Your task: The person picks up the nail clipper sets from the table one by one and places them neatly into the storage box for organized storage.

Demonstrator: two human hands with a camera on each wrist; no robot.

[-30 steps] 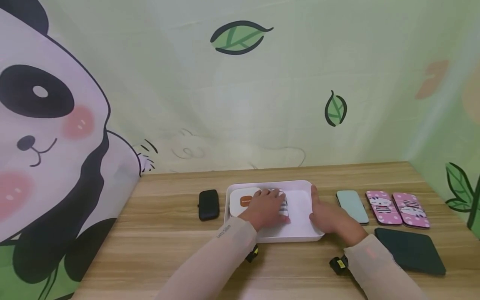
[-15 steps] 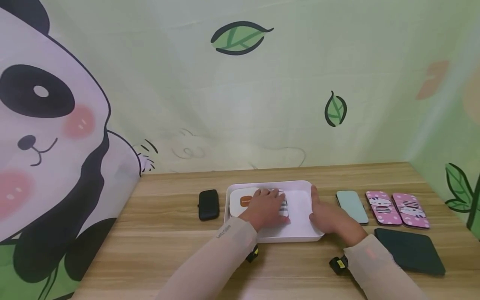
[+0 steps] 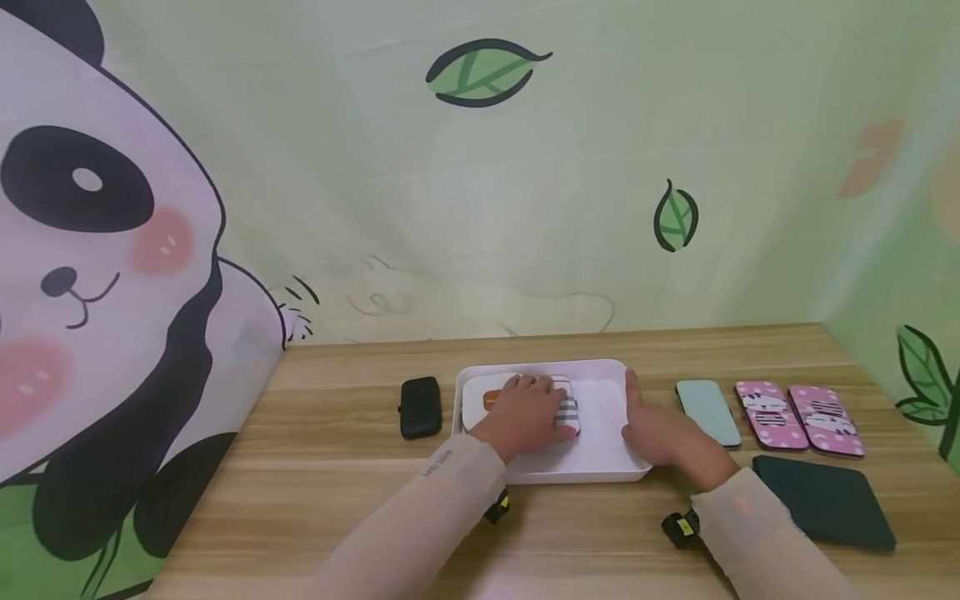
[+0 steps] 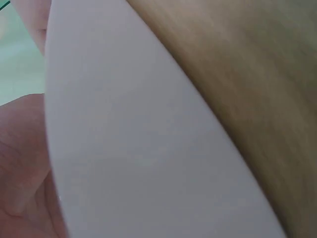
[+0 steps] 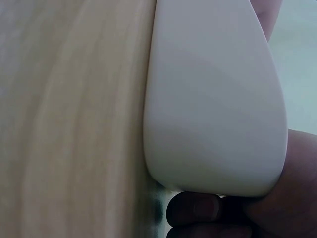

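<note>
A white tray [image 3: 611, 417] sits on the wooden table. At its left end are a white flat case with an orange-brown label [image 3: 476, 407] and, beside it, a white case with grey stripes [image 3: 570, 410]. My left hand [image 3: 522, 417] rests palm down across both cases, fingers spread, and hides much of them. The right hand [image 3: 658, 432] grips the tray's right end, its thumb at the inner side of the wall. In the right wrist view, curled fingers [image 5: 200, 207] show below the tray's end. The left wrist view is mostly tray wall [image 4: 133, 124], with part of the left palm behind.
A small black case [image 3: 421, 407] lies left of the tray. To the right are a pale mint case [image 3: 708, 412], two pink patterned cases [image 3: 772, 415] side by side, and a dark flat pouch [image 3: 825, 502] nearer the front. A printed cloth hangs behind the table.
My left hand has shifted slightly left over the cases, so more of the striped case shows. The right hand keeps its grip on the tray. The head view has moved a little.
</note>
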